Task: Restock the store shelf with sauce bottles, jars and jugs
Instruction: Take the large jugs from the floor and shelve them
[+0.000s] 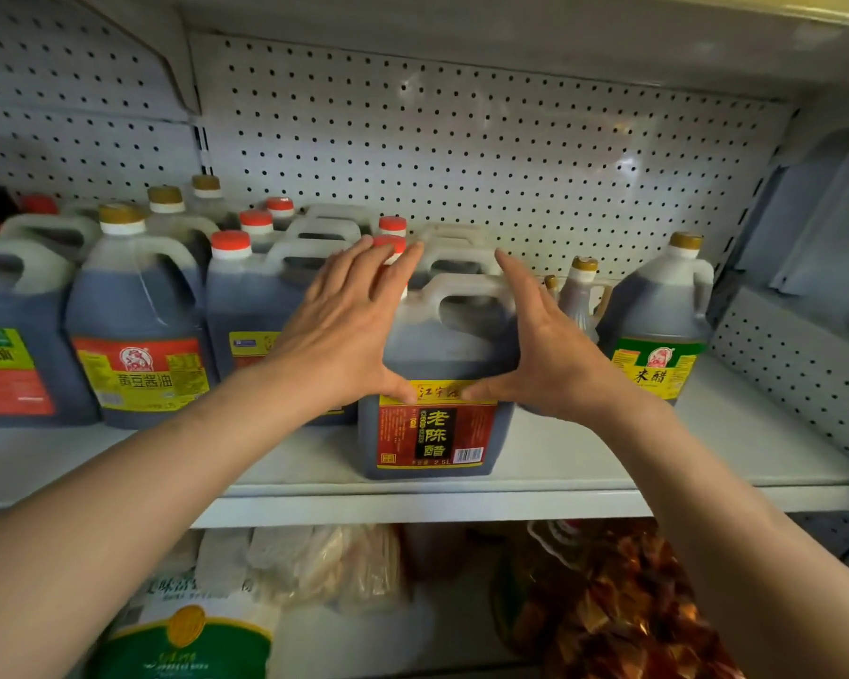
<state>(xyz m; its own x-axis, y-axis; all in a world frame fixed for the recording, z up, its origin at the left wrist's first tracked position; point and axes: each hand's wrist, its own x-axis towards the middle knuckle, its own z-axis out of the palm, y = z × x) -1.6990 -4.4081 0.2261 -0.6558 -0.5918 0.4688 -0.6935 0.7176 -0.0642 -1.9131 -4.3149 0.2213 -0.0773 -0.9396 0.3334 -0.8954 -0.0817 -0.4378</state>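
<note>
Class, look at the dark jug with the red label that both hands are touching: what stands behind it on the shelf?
Behind the red-label jug, white handles and red caps of more jugs show in a row. Their bodies and labels are hidden by it and the left hand.

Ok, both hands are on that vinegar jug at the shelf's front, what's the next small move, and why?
Probably push the jug straight back: it stands near the shelf edge, ahead of the row, and the left hand and right hand flank it with straight fingers.

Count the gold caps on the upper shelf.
6. Left jugs: front cap, middle cap, back cap. Right: green-labelled jug's cap, small bottle's cap, half-hidden cap beside it. Others may be hidden.
</note>
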